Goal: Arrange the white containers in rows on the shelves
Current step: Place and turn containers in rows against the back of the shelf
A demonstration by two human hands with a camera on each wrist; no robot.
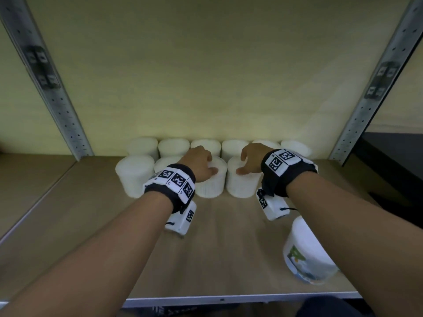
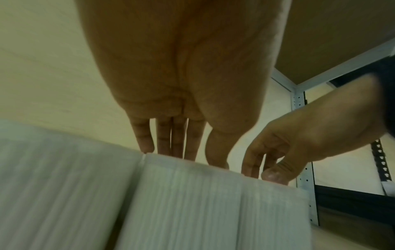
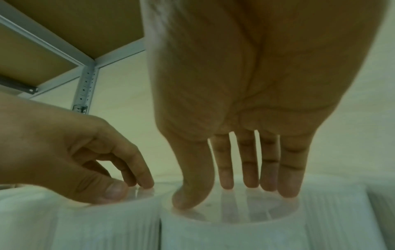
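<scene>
Plain white containers stand in two rows at the back of the shelf: a back row (image 1: 174, 146) against the wall and a front row starting at the left (image 1: 135, 175). My left hand (image 1: 201, 161) rests its fingertips on the top of one front-row container (image 1: 210, 181). My right hand (image 1: 249, 159) rests on the top of the container beside it (image 1: 242, 181). In the left wrist view the left fingers (image 2: 147, 145) point down onto the container's top edge (image 2: 192, 203). In the right wrist view the right fingertips (image 3: 286, 189) press on the lid (image 3: 235, 233).
Another white container with a green and blue label (image 1: 304, 250) stands apart near the front right edge, under my right forearm. The wooden shelf board (image 1: 217, 248) is bare in front of the rows. Perforated metal uprights (image 1: 57, 99) (image 1: 370, 99) flank the bay.
</scene>
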